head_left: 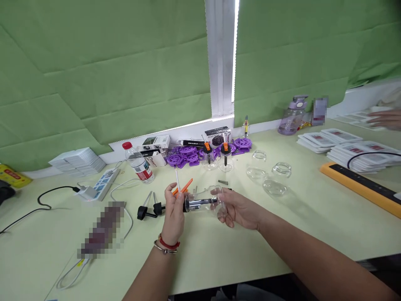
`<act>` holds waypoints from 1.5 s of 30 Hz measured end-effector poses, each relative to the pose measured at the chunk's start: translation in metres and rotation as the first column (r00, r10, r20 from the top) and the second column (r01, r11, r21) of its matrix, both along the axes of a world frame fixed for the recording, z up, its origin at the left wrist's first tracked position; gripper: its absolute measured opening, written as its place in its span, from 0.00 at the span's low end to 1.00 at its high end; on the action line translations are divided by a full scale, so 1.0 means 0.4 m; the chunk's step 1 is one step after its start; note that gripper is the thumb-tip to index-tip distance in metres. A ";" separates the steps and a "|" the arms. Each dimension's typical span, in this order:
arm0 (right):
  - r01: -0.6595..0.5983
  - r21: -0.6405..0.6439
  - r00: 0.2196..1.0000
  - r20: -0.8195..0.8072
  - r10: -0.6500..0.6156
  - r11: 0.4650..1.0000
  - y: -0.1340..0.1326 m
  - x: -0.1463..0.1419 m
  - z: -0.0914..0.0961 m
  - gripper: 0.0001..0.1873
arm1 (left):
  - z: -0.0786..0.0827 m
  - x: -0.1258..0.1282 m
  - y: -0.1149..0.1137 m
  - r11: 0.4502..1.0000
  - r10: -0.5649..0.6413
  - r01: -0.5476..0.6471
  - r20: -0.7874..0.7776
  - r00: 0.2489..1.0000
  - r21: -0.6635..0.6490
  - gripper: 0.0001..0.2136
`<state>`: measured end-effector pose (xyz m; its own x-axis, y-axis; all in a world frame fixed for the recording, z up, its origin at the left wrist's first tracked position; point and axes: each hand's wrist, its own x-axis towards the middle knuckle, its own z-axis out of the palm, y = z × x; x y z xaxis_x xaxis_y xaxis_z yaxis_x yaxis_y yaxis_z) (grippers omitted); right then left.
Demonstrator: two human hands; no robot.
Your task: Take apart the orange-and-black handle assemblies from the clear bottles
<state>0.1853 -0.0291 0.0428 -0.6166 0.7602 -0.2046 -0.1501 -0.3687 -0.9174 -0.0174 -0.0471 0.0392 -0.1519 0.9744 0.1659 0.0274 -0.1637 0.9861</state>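
Note:
My right hand (236,207) is wrapped around the wide end of a clear bottle (206,196), which lies on its side above the table. A shiny dark tube (200,202) runs inside the bottle. My left hand (174,209) grips the black cap (185,204) at the bottle's other end, and a thin pale rod (178,179) sticks up beside its fingers. Just behind the left hand shows an orange strip-like piece (185,187). To its left lie black parts with metal rods (143,212). A dark spring (223,182) rests beyond the bottle.
Two clear bottles with orange-and-black tops (225,156) stand behind, near purple plastic discs (184,154). Clear glass containers (275,187) sit to the right. A water bottle (139,165), a power strip (105,184) and cables are left. At far right another person's hand (385,118) is over white cards.

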 end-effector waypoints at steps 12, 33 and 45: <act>-0.046 0.549 0.936 0.316 -0.156 0.835 -0.067 0.040 -0.038 0.31 | -0.003 0.016 -0.016 0.999 0.044 -0.039 -0.265 0.963 0.025 0.16; -0.261 0.906 0.784 0.399 -0.475 0.332 -0.105 0.104 -0.048 0.21 | -0.016 0.053 -0.017 0.984 -0.173 0.152 -0.287 0.942 -0.092 0.15; -0.090 0.990 0.558 -0.038 -0.829 -0.106 -0.104 0.279 -0.114 0.21 | 0.008 0.029 0.007 0.954 -0.056 0.066 0.041 0.998 -0.293 0.18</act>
<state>0.2968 -0.0706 -0.0030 -0.2433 0.5433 0.8035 0.7063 0.6671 -0.2371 -0.0056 -0.0443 0.0426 -0.0914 0.9869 -0.1333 -0.0063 0.1333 0.9911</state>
